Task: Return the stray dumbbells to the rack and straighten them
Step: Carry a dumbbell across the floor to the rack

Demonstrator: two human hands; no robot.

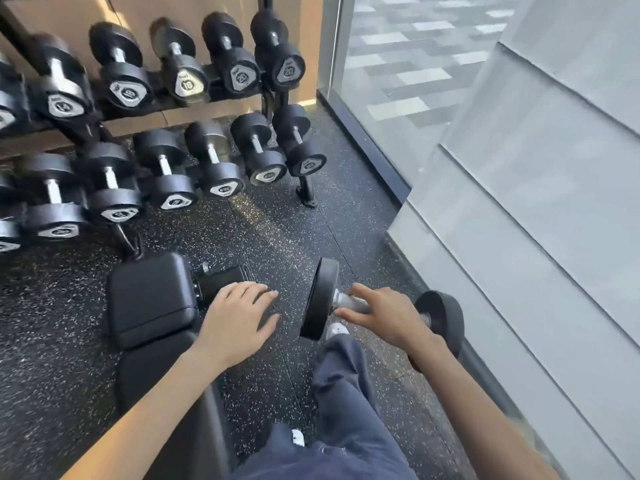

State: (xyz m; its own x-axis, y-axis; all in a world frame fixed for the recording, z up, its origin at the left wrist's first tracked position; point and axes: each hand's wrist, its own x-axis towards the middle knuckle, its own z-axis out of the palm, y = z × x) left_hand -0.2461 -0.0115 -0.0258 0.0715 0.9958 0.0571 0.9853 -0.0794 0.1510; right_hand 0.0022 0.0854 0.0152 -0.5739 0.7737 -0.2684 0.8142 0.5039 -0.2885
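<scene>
- Two hands in view, one stray dumbbell (320, 299) between them and the right-hand wall
- Dumbbell: low and right of centre, lying crosswise, well apart from the rack (306, 192); its right head sits partly behind the right wrist
- Right hand (388, 317): on the steel handle between the two heads, forefinger over the bar and thumb on the near side, clasping it
- Left hand (239, 317): holds nothing, palm down, fingers straight and slightly spread, over the end of the bench (152, 296); contact with the bench cannot be told
- Whether the dumbbell rests on the floor (277, 237) or hangs clear of it cannot be told; a white shoe (336, 330) shows just under its left head
- Rack: upper left, two tiers, each with a row of racked dumbbells (239, 77) side by side, end plates facing out; 18 and 20 legible on the upper tier, the left part blurred
- Floor: black rubber, pale speckles
- Blue trouser leg (346, 393) at bottom centre
- Glass (398, 64) at upper right, grey panelled wall (536, 202) beside it
</scene>
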